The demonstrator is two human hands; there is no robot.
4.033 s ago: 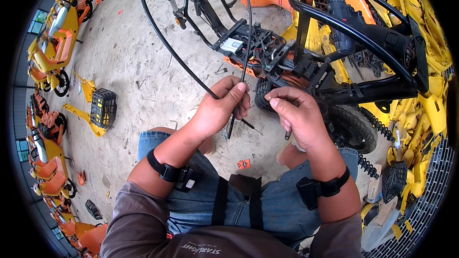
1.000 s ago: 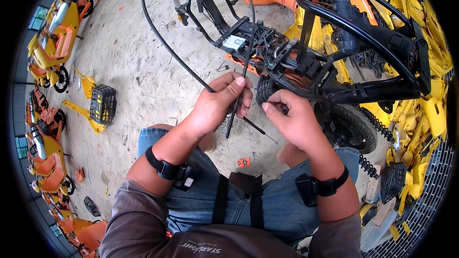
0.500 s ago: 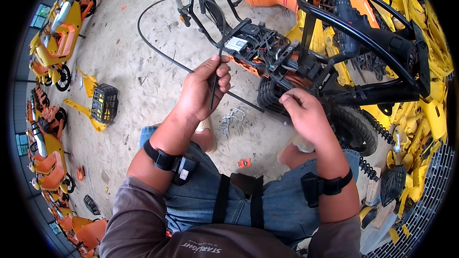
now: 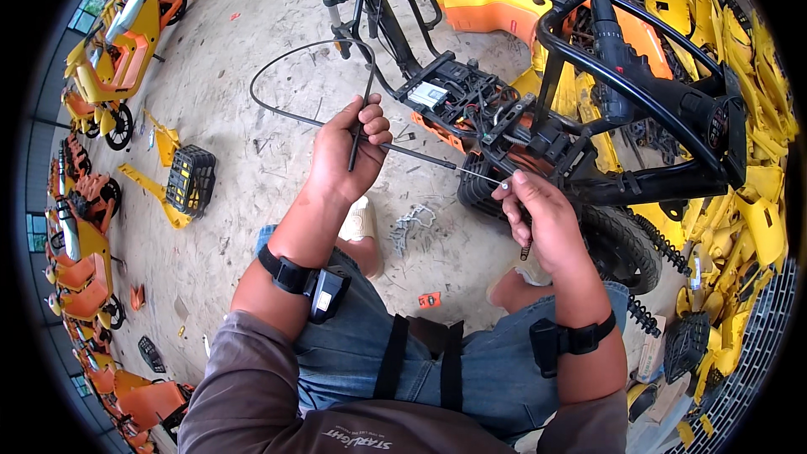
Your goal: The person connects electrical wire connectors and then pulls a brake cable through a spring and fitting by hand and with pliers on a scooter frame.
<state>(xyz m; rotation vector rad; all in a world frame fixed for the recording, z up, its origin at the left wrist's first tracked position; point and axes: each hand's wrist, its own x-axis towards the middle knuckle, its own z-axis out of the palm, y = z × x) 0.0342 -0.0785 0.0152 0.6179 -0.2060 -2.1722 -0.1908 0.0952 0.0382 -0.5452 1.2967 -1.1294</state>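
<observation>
My left hand (image 4: 349, 151) is closed around a black brake-type cable (image 4: 256, 88), which loops out to the left and back through the fist. One short end of it points down below the fingers. The cable's other end runs right, and a thin bare inner wire (image 4: 477, 174) comes out of its sheath toward my right hand (image 4: 542, 217). That hand pinches the wire between thumb and fingers. A small threaded or coiled metal piece (image 4: 526, 250) shows beneath the right fingers. Both hands are above the floor, in front of a stripped scooter frame (image 4: 538, 76).
A black cordless drill (image 4: 609, 50) rests on the frame. The rear wheel (image 4: 626, 244) is close to my right hand. Yellow body panels (image 4: 756, 210) pile up at the right. Scooters (image 4: 118, 59) line the left. A black basket (image 4: 190, 181) and an orange part (image 4: 429, 300) lie on the floor.
My right hand has moved slightly right and down, and bare inner wire now shows between it and the sheath. The cable loop looks smaller, and my left hand sits a little lower.
</observation>
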